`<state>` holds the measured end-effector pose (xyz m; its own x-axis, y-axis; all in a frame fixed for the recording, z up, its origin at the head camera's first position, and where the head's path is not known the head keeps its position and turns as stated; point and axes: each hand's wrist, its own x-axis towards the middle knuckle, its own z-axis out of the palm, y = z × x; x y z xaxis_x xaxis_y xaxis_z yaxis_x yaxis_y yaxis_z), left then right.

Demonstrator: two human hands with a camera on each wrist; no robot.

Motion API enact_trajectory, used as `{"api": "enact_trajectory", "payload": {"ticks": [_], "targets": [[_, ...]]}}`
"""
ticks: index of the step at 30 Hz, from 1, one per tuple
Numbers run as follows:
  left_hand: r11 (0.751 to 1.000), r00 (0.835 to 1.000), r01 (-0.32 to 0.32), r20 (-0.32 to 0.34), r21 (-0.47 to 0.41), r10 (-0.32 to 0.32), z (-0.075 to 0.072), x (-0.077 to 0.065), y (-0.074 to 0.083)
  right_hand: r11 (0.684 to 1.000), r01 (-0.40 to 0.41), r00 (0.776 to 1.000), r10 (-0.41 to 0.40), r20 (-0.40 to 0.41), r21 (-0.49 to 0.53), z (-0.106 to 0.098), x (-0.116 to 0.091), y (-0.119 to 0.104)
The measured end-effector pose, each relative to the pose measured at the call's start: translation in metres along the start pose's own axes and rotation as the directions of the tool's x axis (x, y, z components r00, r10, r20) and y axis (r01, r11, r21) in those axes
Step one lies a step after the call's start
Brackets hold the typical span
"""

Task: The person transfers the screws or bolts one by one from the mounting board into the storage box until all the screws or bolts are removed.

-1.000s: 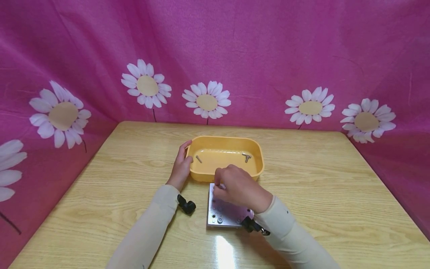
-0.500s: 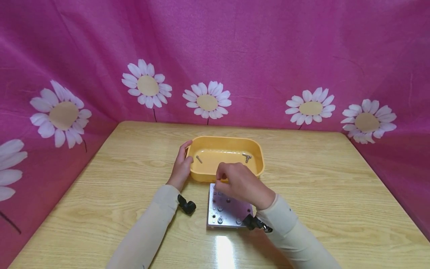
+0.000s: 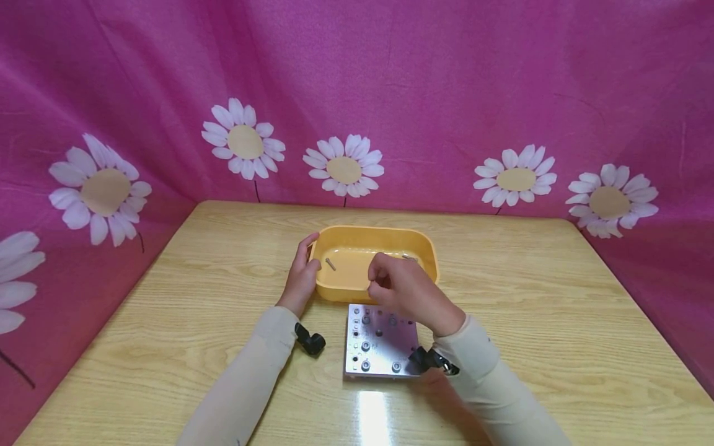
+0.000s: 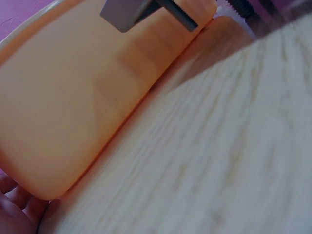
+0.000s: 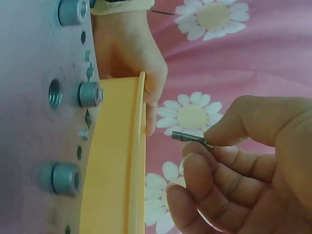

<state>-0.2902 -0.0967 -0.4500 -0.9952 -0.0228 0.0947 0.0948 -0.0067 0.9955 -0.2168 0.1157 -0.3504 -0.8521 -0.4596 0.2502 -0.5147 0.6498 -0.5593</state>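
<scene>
My left hand (image 3: 300,280) grips the left end of a yellow plastic tray (image 3: 379,230), thumb at the rim; the left wrist view shows only a few fingers (image 4: 19,207) by the tray's wall. Above the tray's near rim, my right hand (image 3: 413,290) pinches a small metal screw (image 5: 187,137) between thumb and fingers, clear of everything else. Just in front of the tray lies a square metal plate (image 3: 386,347) with several holes and several socket head bolts (image 5: 67,179) standing in it. One screw (image 3: 330,264) lies at the tray's left; others (image 3: 409,256) are partly hidden behind my right hand.
The wooden table (image 3: 530,322) stretches to both sides of the tray and plate. A pink flowered cloth (image 3: 424,93) hangs behind and at the sides. Black camera mounts (image 3: 310,340) are strapped to both wrists, the right one close over the plate's right edge.
My right hand has risen off the far part of the plate and moved away and slightly right, over the tray's near rim. My left hand and the tray have stayed still.
</scene>
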Motion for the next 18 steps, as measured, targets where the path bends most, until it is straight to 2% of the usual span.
{"api": "enact_trajectory", "payload": {"ticks": [9,18], "targets": [[1.0,1.0,-0.006,-0.003,0.009,0.006,0.0,0.0,0.001,1.0,-0.004,1.0,0.004,-0.014,0.012,-0.006,0.003,0.011],[1.0,1.0,-0.019,0.007,-0.002,0.019,0.0,0.0,0.0,0.992,-0.12,0.993,0.12,-0.005,0.031,-0.01,0.005,0.024]]}}
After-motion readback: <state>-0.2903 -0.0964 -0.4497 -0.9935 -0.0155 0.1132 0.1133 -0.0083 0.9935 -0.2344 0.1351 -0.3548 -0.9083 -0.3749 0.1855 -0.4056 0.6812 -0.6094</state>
